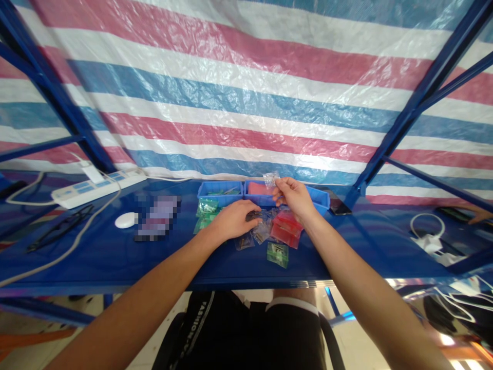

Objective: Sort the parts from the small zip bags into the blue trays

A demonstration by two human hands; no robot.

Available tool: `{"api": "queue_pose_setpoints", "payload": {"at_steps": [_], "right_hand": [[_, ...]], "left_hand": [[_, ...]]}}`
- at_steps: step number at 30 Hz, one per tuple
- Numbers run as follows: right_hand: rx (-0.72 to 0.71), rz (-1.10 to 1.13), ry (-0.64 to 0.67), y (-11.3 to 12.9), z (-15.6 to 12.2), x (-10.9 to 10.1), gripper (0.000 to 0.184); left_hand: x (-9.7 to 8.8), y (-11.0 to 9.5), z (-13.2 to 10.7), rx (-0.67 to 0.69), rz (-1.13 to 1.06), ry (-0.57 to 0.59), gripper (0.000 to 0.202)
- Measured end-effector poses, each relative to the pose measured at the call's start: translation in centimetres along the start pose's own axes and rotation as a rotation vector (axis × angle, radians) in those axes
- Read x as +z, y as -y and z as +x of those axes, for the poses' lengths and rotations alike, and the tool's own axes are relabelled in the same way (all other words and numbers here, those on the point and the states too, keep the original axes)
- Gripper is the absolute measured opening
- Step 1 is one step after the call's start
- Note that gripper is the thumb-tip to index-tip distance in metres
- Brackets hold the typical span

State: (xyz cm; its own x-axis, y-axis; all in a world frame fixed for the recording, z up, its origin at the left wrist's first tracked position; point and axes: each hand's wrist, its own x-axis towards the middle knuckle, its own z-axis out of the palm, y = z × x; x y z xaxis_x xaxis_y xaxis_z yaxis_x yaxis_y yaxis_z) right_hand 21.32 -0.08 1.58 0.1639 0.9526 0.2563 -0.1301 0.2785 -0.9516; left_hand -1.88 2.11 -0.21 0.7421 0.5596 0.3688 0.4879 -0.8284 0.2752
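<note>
Small plastic bags [262, 231] are spread on the blue desk [154, 264], the nearest being a green bag [278, 255], laid flat with its edges slightly askew to the desk's front. Just behind it, a red bag [287, 229] is slanted, one corner turned toward the front edge, and clear bags [244, 241] are crowded on its left. Over these the left hand [236, 218] is lowered, fingers bent (whether anything is pinched cannot be told), and green bags [206, 208] are partly covered by it. Beyond, blue trays [227, 198] are set in a row, partly blocked by both hands. Above them a crumpled clear bag [271, 179] is held between the thumb and fingers of the right hand [293, 198]; its long axis cannot be made out. The row is flanked by a dark phone [339, 203] and, farther left, a white power strip [98, 188]. Behind, the desk is backed by a striped sheet [246, 103].
</note>
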Motion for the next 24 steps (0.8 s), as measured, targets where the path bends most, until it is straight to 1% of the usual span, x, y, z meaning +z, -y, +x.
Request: {"api": "queue_pose_setpoints", "payload": {"at_steps": [2, 7, 10, 13, 17, 20, 22, 24], "right_hand": [[0.024, 0.055, -0.056, 0.0, 0.1, -0.2, 0.041], [0.106, 0.258, -0.244, 0.1, 0.5, -1.0, 0.017], [0.150, 0.333, -0.306, 0.2, 0.8, -1.4, 0.007], [0.187, 0.405, -0.333, 0.2, 1.0, -1.6, 0.001], [0.242, 0.518, -0.359, 0.3, 1.1, -1.7, 0.009], [0.269, 0.553, -0.391, 0.5, 1.0, -1.9, 0.014], [0.269, 0.561, -0.374, 0.5, 1.0, -2.0, 0.026], [0.276, 0.553, -0.316, 0.6, 0.9, -2.1, 0.039]], "left_hand": [[0.0, 0.1, 0.0, 0.006, 0.002, -0.006, 0.030], [0.2, 0.4, 0.0, 0.017, -0.014, -0.023, 0.025], [0.1, 0.4, 0.0, 0.031, -0.027, -0.041, 0.023], [0.0, 0.3, 0.1, 0.034, -0.018, -0.043, 0.020], [0.3, 0.6, 0.1, 0.039, -0.012, -0.047, 0.020], [0.4, 0.8, 0.2, 0.032, -0.012, -0.058, 0.022], [0.4, 0.7, 0.2, 0.030, -0.015, -0.079, 0.023], [0.2, 0.4, 0.2, 0.035, -0.032, -0.124, 0.023]]}}
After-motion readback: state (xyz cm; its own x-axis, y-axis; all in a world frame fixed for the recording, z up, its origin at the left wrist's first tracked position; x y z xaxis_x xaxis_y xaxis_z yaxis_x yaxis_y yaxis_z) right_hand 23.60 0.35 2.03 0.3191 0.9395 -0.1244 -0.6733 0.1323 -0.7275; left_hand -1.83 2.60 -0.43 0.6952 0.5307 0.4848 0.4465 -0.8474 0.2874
